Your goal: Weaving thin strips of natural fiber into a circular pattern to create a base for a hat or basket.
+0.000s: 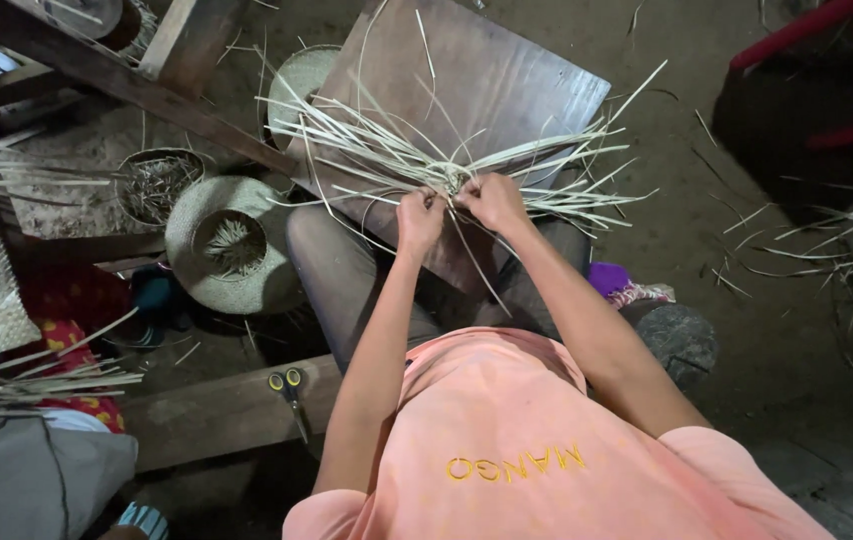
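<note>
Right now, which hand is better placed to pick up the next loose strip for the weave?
Probably the right hand: more loose strips fan out on its side, close to its fingers. The left hand is closed over the woven centre, apparently pinning it to the wooden board.

Your left hand [419,215] and right hand [492,200] pinch pale, dry, matt straw strips [447,160], thin and fibrous. Under them the wooden board [487,75] is dark brown, smooth, with a dull sheen. Left of the board, the woven hat [232,245] is coarse matt straw. Below the hat, the wooden beam [227,410] is rough and unfinished; on it lie scissors [292,395] with yellow plastic handles and dark metal blades. Your shirt [507,450] is soft matt salmon cloth. Right of the board, the floor [687,180] is dusty packed earth.
</note>
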